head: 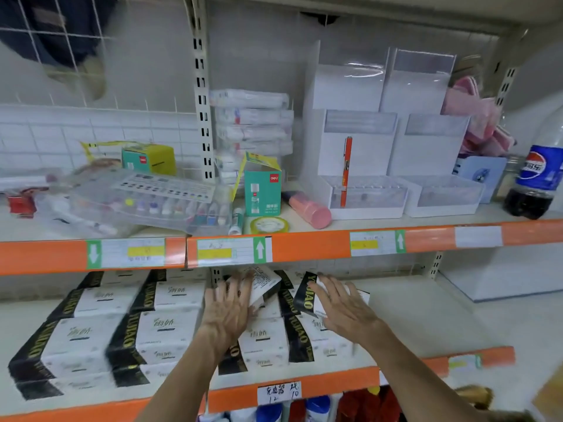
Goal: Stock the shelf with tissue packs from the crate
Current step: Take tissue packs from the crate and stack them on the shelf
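Nearest, the left hand [227, 303] lies with fingers straight and spread on a tilted tissue pack [264, 283]; the right hand [341, 306], fingers likewise released, presses flat on a second tilted pack [306, 295]. Both packs rest atop stacked packs [91, 330] filling the lower shelf [426, 315] leftward. An orange shelf edge [304, 246] overhangs just above the fingertips; a cola bottle [539, 178] stands upper right

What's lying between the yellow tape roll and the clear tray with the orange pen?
A pink tube lying on its side, between the tape roll and the tray, shown in the head view.
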Demonstrator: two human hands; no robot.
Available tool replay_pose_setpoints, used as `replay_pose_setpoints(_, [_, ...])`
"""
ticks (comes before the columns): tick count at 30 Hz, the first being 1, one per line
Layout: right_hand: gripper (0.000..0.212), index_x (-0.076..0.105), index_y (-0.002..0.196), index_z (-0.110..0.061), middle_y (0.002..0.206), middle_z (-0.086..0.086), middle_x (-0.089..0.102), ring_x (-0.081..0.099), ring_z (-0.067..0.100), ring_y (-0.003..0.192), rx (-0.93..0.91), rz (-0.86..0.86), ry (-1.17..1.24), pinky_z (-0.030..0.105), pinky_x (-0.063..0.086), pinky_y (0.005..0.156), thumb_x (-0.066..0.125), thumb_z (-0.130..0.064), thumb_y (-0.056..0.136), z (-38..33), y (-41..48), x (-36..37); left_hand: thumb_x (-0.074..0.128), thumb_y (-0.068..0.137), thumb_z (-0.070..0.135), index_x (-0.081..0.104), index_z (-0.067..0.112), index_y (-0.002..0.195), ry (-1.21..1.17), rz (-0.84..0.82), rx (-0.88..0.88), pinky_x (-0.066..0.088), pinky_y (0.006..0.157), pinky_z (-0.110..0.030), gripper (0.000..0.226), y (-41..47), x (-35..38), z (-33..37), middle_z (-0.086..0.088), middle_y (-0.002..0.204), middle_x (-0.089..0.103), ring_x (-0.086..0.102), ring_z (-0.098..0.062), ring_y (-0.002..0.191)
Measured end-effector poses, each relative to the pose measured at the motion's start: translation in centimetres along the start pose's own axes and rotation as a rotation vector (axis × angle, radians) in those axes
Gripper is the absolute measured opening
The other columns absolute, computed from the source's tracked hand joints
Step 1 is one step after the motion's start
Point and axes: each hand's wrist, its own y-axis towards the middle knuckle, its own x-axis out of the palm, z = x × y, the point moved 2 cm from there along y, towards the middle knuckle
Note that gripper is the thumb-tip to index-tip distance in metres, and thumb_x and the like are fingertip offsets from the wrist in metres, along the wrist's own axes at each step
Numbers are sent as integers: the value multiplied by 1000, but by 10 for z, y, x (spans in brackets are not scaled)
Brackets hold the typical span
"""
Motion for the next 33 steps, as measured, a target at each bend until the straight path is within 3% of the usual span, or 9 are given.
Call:
replay_pose_setpoints(3, [96, 30, 145, -13, 148, 15, 40, 48, 30, 129, -36, -40, 73, 46, 46, 95, 77, -45, 67, -2, 5, 10, 16, 97, 53, -9, 18, 152, -22, -127, 17, 37, 96, -49, 71, -5, 8, 8, -17, 154, 19, 40, -37, 123])
replay_pose_setpoints(5, [83, 9, 154, -17, 161, 8, 9, 18, 25, 147, -48, -128, 122, 43, 25, 114, 57, -40, 89, -1, 2, 18, 16, 97, 53, -12, 19, 152, -21, -226, 28, 35, 101, -51, 70, -12, 20, 16, -15, 158, 10, 34, -37, 130])
replay_pose_setpoints(7, [77, -1, 155, -20, 163, 2, -3, 3, 19, 149, -40, -177, 176, 39, 9, 119, 47, -37, 96, 8, 4, 21, 21, 98, 54, -12, 20, 152, -27, -278, 22, 33, 104, -54, 71, -13, 28, 19, -14, 159, 8, 31, -37, 134])
replay_pose_setpoints(14, [76, -1, 155, -27, 163, -5, -6, -5, 15, 149, -64, -191, 180, 46, 0, 119, 49, -18, 99, 12, 15, 28, 40, 93, 57, -8, 19, 152, -15, -328, 22, 34, 105, -55, 85, -11, 23, 21, -13, 158, 8, 31, -39, 133])
replay_pose_setpoints(21, [80, -3, 155, -27, 162, -5, -10, -10, 16, 149, -27, -139, 204, 47, -3, 118, 49, -8, 97, 8, 10, 40, 46, 91, 52, 3, 21, 149, -119, -329, -23, 37, 99, -56, 78, -8, 20, 26, -13, 149, 21, 39, -38, 123])
replay_pose_setpoints(25, [80, -2, 155, -27, 162, -6, -9, -9, 15, 149, -24, -158, 228, 46, -3, 118, 50, -7, 97, 9, 8, 37, 47, 91, 49, 24, 25, 136, -389, -367, -184, 34, 100, -57, 56, -3, -1, 36, -12, 135, 37, 42, -37, 119])
replay_pose_setpoints(28, [80, 1, 154, -29, 162, -8, -8, -8, 14, 149, -31, -165, 245, 45, -3, 118, 50, -6, 96, 11, 8, 34, 47, 94, 46, 35, 16, 136, -828, -391, -368, 40, 102, -49, 53, 5, -13, 32, -14, 131, 45, 49, -36, 117])
replay_pose_setpoints(31, [84, 2, 154, -31, 162, -11, -6, -7, 12, 149, -23, -172, 267, 44, -2, 118, 50, 3, 94, 13, 7, 34, 46, 97, 44, 44, 7, 120, -1361, -491, -607, 52, 84, -49, 43, 5, -22, 24, -16, 109, 56, 58, -32, 97])
replay_pose_setpoints(33, [89, 4, 154, -32, 162, -12, -5, -6, 11, 149, -21, -169, 285, 44, -1, 119, 49, 9, 91, 15, 6, 34, 44, 100, 37, 48, 6, 111, -1554, -559, -757, 55, 77, -55, 32, 1, -22, 21, -20, 104, 59, 60, -37, 94])
